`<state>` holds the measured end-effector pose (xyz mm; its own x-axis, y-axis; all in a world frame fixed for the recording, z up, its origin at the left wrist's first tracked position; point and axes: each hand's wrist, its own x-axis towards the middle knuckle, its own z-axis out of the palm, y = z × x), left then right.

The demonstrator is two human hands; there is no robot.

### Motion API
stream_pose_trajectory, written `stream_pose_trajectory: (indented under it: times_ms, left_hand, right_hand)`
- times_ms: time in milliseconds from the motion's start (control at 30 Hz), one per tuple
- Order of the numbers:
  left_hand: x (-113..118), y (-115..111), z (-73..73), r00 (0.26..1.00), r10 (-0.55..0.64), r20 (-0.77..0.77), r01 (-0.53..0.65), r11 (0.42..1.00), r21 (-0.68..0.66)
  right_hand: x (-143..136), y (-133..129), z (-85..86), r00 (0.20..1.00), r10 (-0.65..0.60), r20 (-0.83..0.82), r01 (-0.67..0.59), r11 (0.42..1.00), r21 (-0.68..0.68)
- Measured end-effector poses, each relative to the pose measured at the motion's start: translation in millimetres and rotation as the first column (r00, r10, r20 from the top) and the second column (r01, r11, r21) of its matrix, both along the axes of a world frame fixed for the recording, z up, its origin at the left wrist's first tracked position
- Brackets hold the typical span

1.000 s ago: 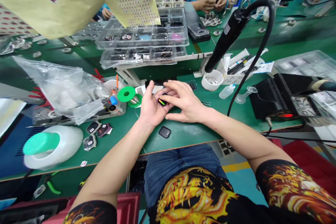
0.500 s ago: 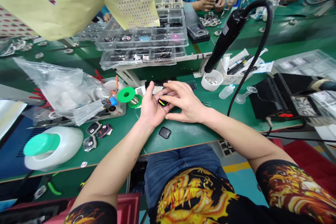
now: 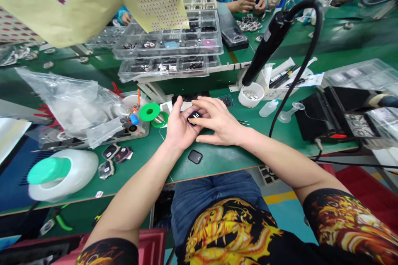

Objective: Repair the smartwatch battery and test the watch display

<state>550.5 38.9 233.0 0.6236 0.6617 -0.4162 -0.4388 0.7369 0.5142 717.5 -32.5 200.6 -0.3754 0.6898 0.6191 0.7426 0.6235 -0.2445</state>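
A small smartwatch body (image 3: 195, 115) without a strap rests on the fingers of my left hand (image 3: 180, 130), which is palm up with its thumb raised. White marks glow on its dark screen. Over it reaches my right hand (image 3: 219, 122), fingers apart, with one fingertip at the screen's lower left corner. Part of the watch and the left fingers is hidden behind the right hand. On the green bench just below both hands lies a dark square watch piece (image 3: 195, 157).
Several watch cases (image 3: 107, 168) and a white bottle with a green cap (image 3: 65, 174) stand left. A solder spool (image 3: 149, 112) is beside my left hand. Right are a white cup of small parts (image 3: 251, 95), tweezers (image 3: 244, 122) and a hanging black tube (image 3: 267, 45). Co-workers sit opposite.
The watch screen has gone from coloured stripes to white marks on black. A right fingertip has shifted to the screen's lower left. Both hands otherwise stay in place.
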Motion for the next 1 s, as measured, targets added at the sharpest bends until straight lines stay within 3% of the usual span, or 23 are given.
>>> stream_pose_trajectory:
  times_ms: [267, 600, 1000]
  left_hand:
    - [-3.2, 3.4, -5.3, 0.998, -0.064, 0.003, 0.063, 0.996, 0.059]
    - [0.1, 0.3, -0.3, 1.0, 0.012, -0.013, -0.012, 1.0, 0.0]
    - [-4.0, 4.6, -4.1, 0.999, -0.043, -0.025, 0.045, 0.996, 0.076]
  right_hand:
    - [0.9, 2.1, -0.5, 0.995, -0.004, -0.105, 0.01, 0.998, 0.06]
    - [0.0, 0.2, 0.9, 1.0, 0.001, -0.001, -0.001, 1.0, 0.022]
    - [1.3, 2.8, -0.6, 0.99, -0.015, -0.139, 0.029, 0.995, 0.097]
